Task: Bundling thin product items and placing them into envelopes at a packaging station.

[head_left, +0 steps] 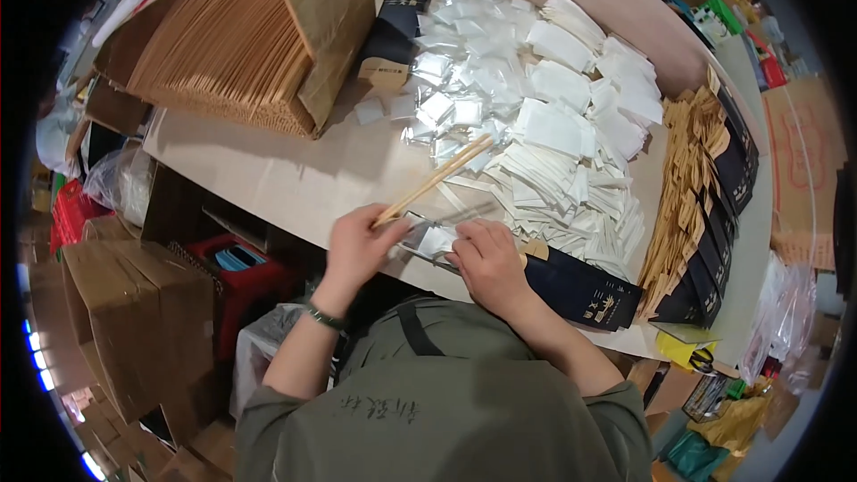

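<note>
My left hand (359, 248) is closed around a pair of wooden chopsticks (439, 178), which slant up to the right over the table. Between my hands lies a small clear packet (436, 239) with something white inside. My right hand (490, 266) has its fingers bent together on the packet's right side. To the right of that hand, a dark blue paper sleeve (580, 290) with a tan end lies at the table's near edge. Beyond my hands spread a pile of clear packets (469, 62) and a heap of white paper packets (558, 129).
At upper left a cardboard box (335, 27) holds tightly packed thin brown pieces (228, 54). Another dark sleeve (393, 27) lies beside it. Stacked dark and tan sleeves (701, 205) line the right side by a raised board. Scissors (703, 359) sit at the near right corner.
</note>
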Demonstrator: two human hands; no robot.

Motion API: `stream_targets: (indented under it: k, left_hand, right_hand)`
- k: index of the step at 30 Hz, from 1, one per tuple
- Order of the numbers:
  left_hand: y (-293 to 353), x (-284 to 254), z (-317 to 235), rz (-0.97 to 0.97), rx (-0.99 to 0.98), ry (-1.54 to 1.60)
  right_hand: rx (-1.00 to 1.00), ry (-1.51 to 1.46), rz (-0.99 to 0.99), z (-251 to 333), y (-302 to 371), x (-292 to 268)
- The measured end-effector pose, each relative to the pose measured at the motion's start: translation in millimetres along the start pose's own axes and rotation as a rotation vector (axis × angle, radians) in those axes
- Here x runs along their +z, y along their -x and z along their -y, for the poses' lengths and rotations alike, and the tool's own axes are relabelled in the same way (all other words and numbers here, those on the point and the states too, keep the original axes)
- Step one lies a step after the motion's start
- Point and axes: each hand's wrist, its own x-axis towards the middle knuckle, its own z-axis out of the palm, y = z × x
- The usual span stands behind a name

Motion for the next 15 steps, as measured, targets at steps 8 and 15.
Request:
stream_targets:
  k: [8,15]
  left_hand:
    - [-9.1,42.0,-22.3,0.146,0.102,-0.064]
    - [34.8,41.0,-22.9,-0.144,0.087,-0.232]
  right_hand:
    - [0.487,-0.350,-0.407,-3.8,30.2,-42.9]
    - [0.869,-0.862,-0.575,2.7,53.5,-46.9]
